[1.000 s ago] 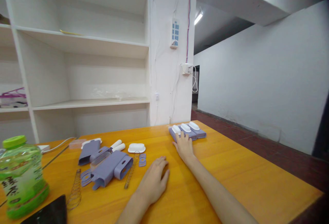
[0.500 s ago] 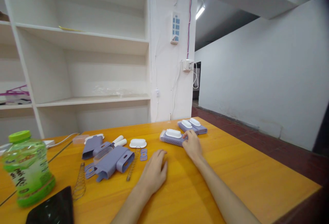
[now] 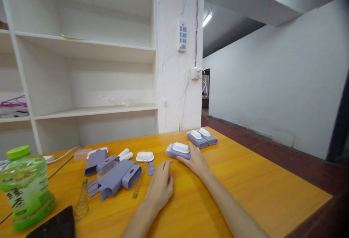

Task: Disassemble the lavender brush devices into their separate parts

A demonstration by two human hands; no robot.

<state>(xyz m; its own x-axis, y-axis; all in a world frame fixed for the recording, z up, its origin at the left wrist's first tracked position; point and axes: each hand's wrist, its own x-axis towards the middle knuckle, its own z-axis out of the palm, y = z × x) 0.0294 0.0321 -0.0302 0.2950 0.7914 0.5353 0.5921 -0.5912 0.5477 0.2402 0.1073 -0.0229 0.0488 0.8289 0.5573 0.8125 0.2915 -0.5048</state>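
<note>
My right hand (image 3: 195, 162) lies against the near right side of a purple unit with a white top (image 3: 178, 150), fingers curled onto it, on the orange table (image 3: 245, 183). Palm down on the table just left of it, my left hand (image 3: 160, 187) holds nothing, its fingers stretched toward the unit. Two more such units (image 3: 202, 138) sit side by side farther back right. To the left lie loose purple housings (image 3: 117, 176), a white cap (image 3: 145, 156), two white rollers (image 3: 124, 154) and two coil springs (image 3: 81, 203).
A green drink bottle (image 3: 25, 187) stands at the near left beside a black slab (image 3: 53, 225). White shelving (image 3: 89, 48) rises behind the table, with a cable (image 3: 61, 155) at its foot. The table's right edge drops to a red floor (image 3: 286, 154).
My right hand drew one purple unit away from the group of three, leftward and toward me. The left hand stayed flat on the table. The camera shifted slightly.
</note>
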